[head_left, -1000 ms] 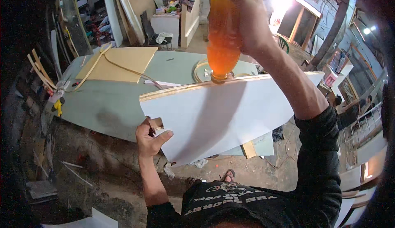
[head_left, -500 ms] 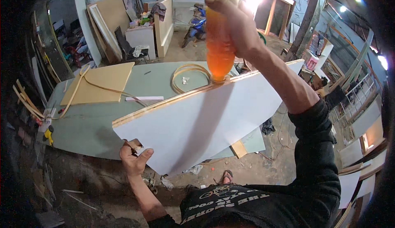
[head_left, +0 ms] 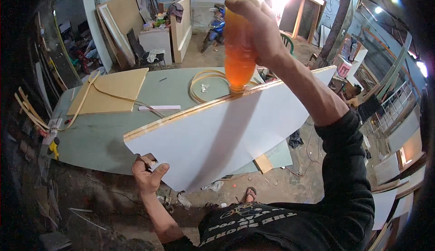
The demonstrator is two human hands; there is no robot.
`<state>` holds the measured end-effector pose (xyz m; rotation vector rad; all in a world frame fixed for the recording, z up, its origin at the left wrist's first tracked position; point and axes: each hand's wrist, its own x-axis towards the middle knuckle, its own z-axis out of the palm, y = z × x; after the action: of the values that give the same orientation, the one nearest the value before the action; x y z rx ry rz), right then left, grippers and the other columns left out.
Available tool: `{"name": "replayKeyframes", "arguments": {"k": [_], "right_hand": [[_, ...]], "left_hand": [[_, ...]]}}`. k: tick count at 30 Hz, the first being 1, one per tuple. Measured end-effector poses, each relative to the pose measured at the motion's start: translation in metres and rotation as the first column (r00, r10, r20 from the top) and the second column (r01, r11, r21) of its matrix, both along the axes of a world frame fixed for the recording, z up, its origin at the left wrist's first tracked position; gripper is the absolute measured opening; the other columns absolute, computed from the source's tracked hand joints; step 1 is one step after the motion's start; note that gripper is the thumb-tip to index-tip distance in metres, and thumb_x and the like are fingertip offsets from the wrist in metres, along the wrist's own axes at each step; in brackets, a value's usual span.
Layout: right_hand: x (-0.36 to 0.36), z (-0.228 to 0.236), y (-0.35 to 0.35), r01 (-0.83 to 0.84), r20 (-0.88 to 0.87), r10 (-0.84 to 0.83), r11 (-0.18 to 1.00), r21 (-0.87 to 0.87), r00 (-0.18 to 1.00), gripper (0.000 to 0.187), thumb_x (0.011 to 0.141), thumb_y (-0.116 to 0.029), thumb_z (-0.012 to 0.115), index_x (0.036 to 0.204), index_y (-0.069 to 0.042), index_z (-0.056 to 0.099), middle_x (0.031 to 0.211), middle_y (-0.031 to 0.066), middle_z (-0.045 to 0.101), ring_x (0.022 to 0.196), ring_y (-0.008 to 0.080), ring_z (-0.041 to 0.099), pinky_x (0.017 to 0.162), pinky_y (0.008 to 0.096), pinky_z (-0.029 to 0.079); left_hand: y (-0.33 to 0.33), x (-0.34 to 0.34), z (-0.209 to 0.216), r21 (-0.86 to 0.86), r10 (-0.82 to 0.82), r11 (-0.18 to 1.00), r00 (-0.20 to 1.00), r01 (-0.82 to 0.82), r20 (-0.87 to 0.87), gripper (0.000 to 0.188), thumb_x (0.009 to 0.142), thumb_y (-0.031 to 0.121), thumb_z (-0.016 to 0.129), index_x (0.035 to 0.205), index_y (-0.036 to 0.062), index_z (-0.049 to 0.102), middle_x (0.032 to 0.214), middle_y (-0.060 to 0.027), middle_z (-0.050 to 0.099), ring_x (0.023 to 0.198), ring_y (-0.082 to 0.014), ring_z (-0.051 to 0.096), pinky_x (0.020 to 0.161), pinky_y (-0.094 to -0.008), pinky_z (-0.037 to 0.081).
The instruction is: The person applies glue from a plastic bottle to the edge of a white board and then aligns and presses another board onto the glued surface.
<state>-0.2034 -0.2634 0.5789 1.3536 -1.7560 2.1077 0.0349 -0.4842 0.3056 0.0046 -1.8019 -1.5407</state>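
Green tabletop on the far left carries a tan board with a loose strip of edge banding trailing across it. Moving in, the left hand has its grip curled under the low corner of the white panel, propping it on edge, tilted, with its top edge facing up. Along that top edge a pale band runs from the low corner up to about the middle. There the right hand has its grip wrapped tight round an upturned orange glue bottle, nozzle touching the edge. My read: the left stretch of the edge looks covered, while the stretch from the nozzle up to the panel's far right corner remains, so roughly half is left. A coil of banding lies on the tabletop behind.
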Motion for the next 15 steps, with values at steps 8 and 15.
{"name": "replayKeyframes", "arguments": {"k": [8, 15], "right_hand": [[0.044, 0.004, -0.047, -0.137, -0.095, 0.128, 0.987, -0.085, 0.987, 0.028, 0.094, -0.027, 0.060, 0.106, -0.001, 0.060, 0.081, 0.0093, 0.064, 0.067, 0.0170, 0.066, 0.059, 0.0328, 0.055], [0.042, -0.001, -0.051, -0.125, -0.137, 0.120, 0.992, -0.024, 0.983, 0.028, 0.093, -0.027, 0.061, 0.105, -0.003, 0.057, 0.080, 0.0092, 0.062, 0.067, 0.0195, 0.066, 0.057, 0.0370, 0.056]], "left_hand": [[-0.004, 0.002, -0.003, -0.102, 0.023, 0.994, 1.000, -0.024, -0.014, 0.039, 0.076, 0.023, 0.087, 0.097, -0.0029, 0.066, 0.091, -0.0079, 0.068, 0.083, -0.0154, 0.060, 0.076, -0.0332, 0.049], [0.003, 0.001, 0.001, -0.009, -0.025, 1.000, 1.000, 0.025, -0.001, 0.039, 0.076, 0.023, 0.087, 0.096, -0.0026, 0.065, 0.091, -0.0081, 0.069, 0.081, -0.0140, 0.059, 0.074, -0.0314, 0.048]]}}
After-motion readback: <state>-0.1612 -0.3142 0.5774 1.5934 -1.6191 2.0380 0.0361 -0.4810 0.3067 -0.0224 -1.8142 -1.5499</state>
